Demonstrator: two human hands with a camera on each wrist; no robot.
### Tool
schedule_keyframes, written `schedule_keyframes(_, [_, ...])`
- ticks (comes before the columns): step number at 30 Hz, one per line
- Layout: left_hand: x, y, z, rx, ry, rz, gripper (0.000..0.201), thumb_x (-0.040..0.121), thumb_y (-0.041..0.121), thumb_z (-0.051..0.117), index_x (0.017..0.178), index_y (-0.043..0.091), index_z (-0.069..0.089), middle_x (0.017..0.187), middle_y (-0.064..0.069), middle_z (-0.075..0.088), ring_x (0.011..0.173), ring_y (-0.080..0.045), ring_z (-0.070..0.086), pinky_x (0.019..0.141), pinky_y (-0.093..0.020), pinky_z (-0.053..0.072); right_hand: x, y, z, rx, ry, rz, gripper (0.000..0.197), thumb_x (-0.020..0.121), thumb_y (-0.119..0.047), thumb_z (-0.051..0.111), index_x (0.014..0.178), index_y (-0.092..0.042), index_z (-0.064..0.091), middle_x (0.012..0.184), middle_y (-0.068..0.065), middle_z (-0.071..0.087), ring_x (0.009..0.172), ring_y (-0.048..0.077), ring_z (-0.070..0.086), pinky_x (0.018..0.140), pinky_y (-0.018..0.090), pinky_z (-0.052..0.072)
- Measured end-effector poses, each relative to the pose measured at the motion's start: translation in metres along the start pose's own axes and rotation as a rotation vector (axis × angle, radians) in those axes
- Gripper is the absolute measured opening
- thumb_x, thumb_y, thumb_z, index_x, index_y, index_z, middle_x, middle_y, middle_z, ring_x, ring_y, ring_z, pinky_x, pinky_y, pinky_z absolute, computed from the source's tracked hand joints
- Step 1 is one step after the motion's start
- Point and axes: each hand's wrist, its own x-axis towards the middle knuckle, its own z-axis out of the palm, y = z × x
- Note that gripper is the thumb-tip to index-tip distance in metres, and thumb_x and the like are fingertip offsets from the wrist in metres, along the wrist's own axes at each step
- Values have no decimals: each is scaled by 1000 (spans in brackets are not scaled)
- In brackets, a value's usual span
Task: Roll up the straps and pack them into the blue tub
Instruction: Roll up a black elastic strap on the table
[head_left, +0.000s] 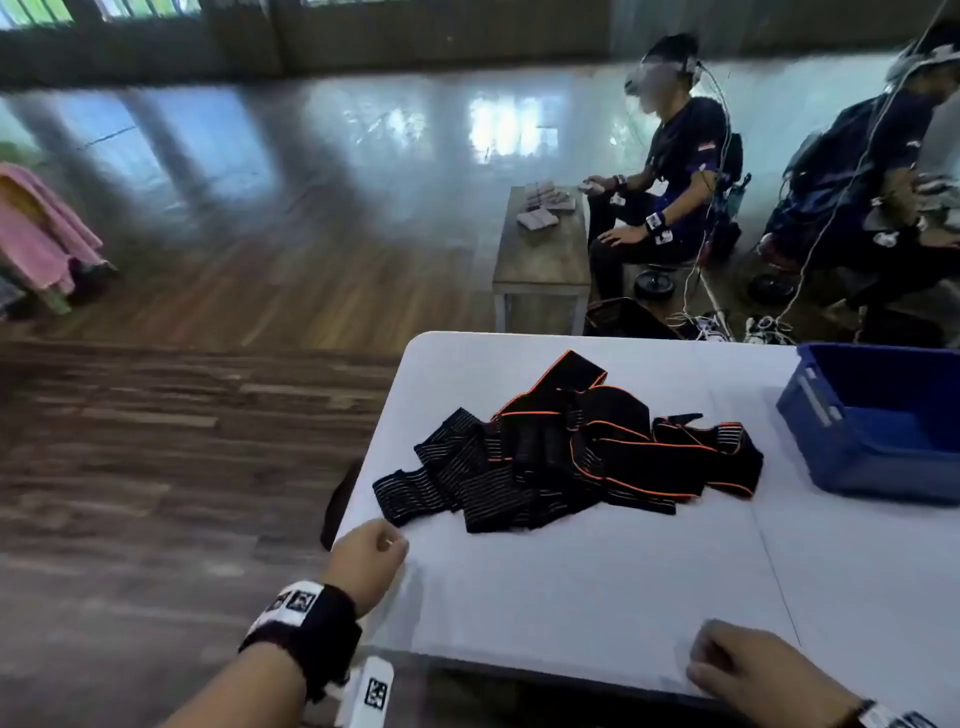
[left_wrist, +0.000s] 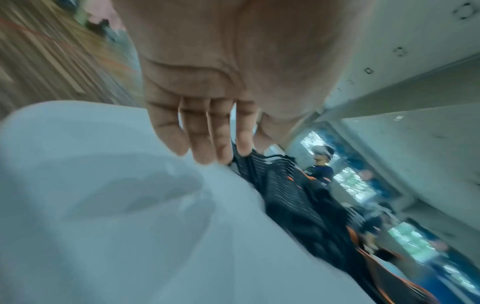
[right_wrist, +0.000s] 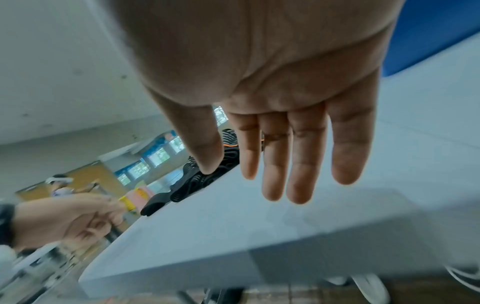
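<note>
A tangled heap of black straps, some striped grey and some edged in orange, lies unrolled in the middle of the white table. The blue tub stands at the table's right, and what shows of its inside is bare. My left hand hovers at the table's left edge, just short of the nearest strap end, fingers relaxed and holding nothing. My right hand is over the near edge with straight fingers, also holding nothing. The straps show beyond the left fingertips.
Beyond the table a seated person in a headset works at a small wooden table on the wood floor. Cables and bags lie behind the white table. Pink cloth hangs at far left.
</note>
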Motion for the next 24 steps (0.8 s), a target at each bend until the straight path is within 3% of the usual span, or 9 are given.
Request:
schedule_keyframes(2, [19, 9, -7, 44, 155, -36, 13, 87, 32, 72, 94, 24, 64, 87, 3, 62, 87, -22, 63, 84, -33, 52, 16, -17, -7, -3, -7, -25, 15, 91, -44, 61, 88, -29, 59, 87, -8, 68, 81, 2, 61, 75, 16, 47])
schedule_keyframes(4, [35, 19, -9, 116, 206, -10, 39, 83, 38, 76, 115, 22, 61, 108, -3, 54, 98, -25, 59, 92, -33, 48, 30, -38, -13, -12, 0, -77, 14, 92, -45, 60, 89, -31, 60, 89, -9, 66, 82, 3, 60, 77, 20, 49])
schedule_keyframes(7, [49, 24, -1, 371, 101, 66, 64, 79, 45, 76, 135, 28, 51, 133, -5, 48, 117, -33, 52, 105, -40, 44, 55, -66, -16, -51, 9, -119, 17, 91, -47, 59, 91, -30, 61, 91, -10, 65, 85, 5, 60, 79, 24, 51])
schedule_keyframes(9, [55, 26, 2, 537, -3, 63, 63, 83, 41, 69, 140, 28, 45, 137, -4, 49, 121, -35, 49, 105, -41, 43, 67, -83, -17, -73, 16, -135, 18, 91, -46, 60, 93, -28, 62, 92, -10, 65, 85, 6, 60, 79, 25, 51])
schedule_keyframes(14, [62, 30, 3, 567, -18, 42, 43, 86, 37, 61, 127, 25, 54, 125, -4, 58, 118, -32, 53, 98, -41, 49, 87, -116, -11, -72, 10, -181, 19, 92, -42, 61, 94, -23, 63, 95, -6, 67, 87, 10, 61, 79, 25, 48])
schedule_keyframes(18, [61, 33, -5, 244, 99, 27, 21, 91, 27, 57, 102, 17, 71, 104, -10, 72, 101, -32, 65, 83, -32, 51, 100, -128, -3, -64, 13, -203, 17, 92, -40, 61, 92, -23, 63, 95, -6, 68, 85, 11, 61, 79, 27, 50])
schedule_keyframes(20, [58, 29, -12, 62, 214, 10, 23, 94, 18, 52, 108, 16, 70, 98, -14, 73, 95, -35, 66, 81, -35, 50, 105, -134, 1, -53, 31, -227, 17, 92, -39, 61, 93, -23, 65, 94, -6, 68, 86, 11, 62, 80, 29, 51])
schedule_keyframes(22, [51, 26, -22, -94, 299, 10, 33, 92, 15, 51, 119, 29, 62, 80, -10, 72, 75, -27, 66, 70, -33, 50, 111, -141, 3, -36, 68, -276, 13, 92, -36, 59, 93, -25, 65, 93, -8, 67, 86, 10, 62, 80, 28, 52])
schedule_keyframes(24, [43, 23, -29, -158, 326, 55, 44, 89, 12, 50, 120, 43, 56, 62, 0, 65, 53, -12, 58, 56, -27, 45, 119, -149, 4, -16, 111, -330, 8, 91, -31, 58, 93, -28, 65, 93, -10, 66, 86, 8, 61, 81, 27, 52])
